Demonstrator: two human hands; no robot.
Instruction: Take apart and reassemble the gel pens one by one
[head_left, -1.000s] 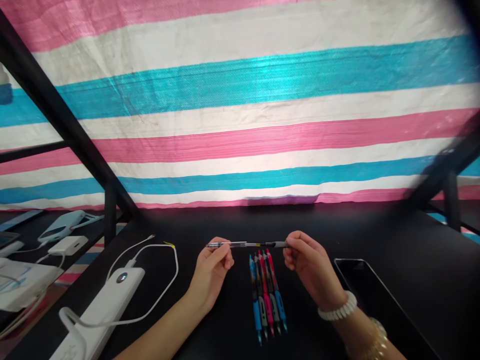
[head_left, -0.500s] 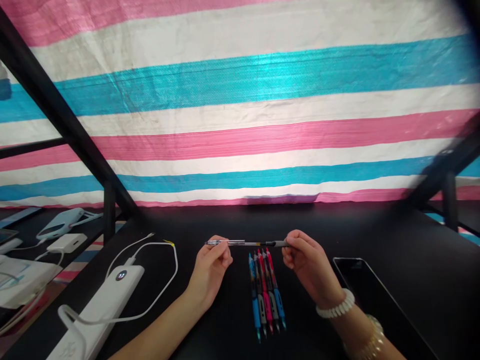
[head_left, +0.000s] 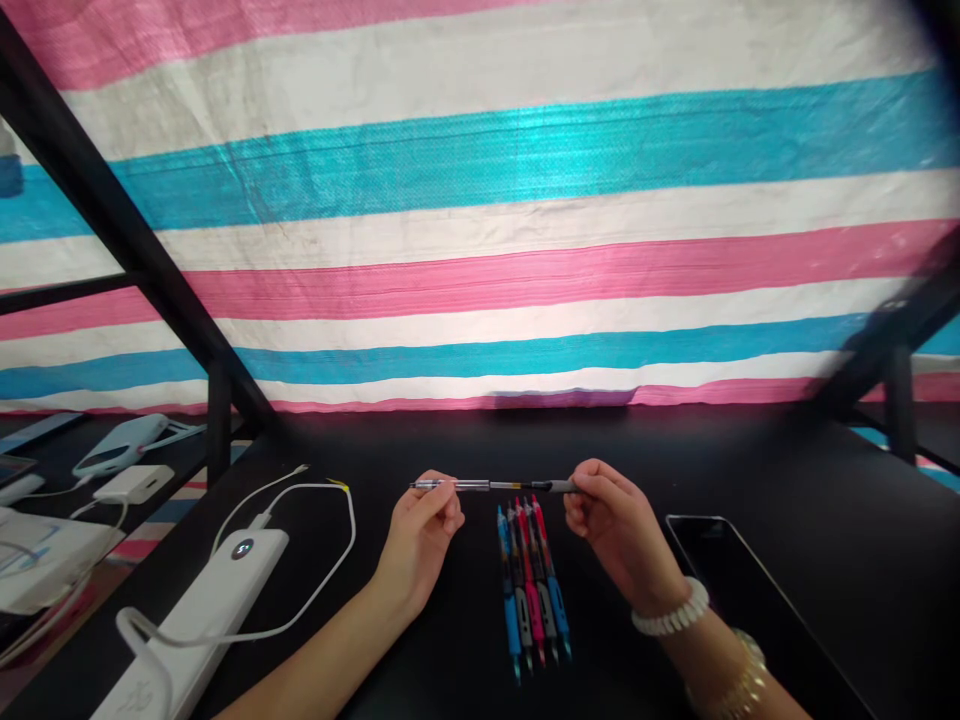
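Between finger and thumb, my left hand [head_left: 421,540] is closed on the clear pen barrel [head_left: 472,486]. My right hand [head_left: 616,522] pinches the grey rear part of the pen [head_left: 560,487], which carries the ink refill [head_left: 514,486]. The refill bridges the two parts in a level line above the table, its left end inside the clear barrel. Just below lies a row of several click pens [head_left: 531,590] with blue, grey and pink parts, side by side on the black tabletop. Neither hand touches that row.
At left on the black table [head_left: 360,445] rests a white power bank [head_left: 202,615] with a looped white cable [head_left: 354,530]. A dark tablet or phone [head_left: 757,610] lies by my right forearm. Behind hangs a striped tarp [head_left: 525,250]; black frame bars [head_left: 127,240] slant at the sides.
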